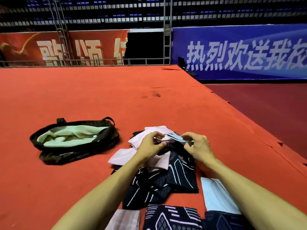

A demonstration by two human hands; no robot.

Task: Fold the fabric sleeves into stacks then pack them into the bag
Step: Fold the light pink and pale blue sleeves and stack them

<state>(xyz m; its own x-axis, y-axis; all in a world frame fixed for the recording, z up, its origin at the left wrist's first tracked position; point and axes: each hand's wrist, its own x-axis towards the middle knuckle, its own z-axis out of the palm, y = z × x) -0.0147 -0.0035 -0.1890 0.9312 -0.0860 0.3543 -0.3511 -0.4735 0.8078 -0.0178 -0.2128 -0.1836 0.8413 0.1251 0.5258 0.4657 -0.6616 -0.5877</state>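
Observation:
A loose heap of fabric sleeves lies on the red carpet: pale pink sleeves (123, 156) and dark navy patterned sleeves (166, 183). Over the heap, my left hand (150, 145) and my right hand (198, 146) both pinch a light blue sleeve (174, 138) held between them. Folded pieces lie close to me: a pink one (126, 219), a navy patterned one (172, 218) and a light blue one (216, 196). The bag (74, 153), dark with a pale green lining, lies open to the left of the heap.
The red carpet (99, 97) covers a raised platform whose edge (232, 105) runs diagonally on the right, with a darker floor below. Banners and metal truss stand at the back.

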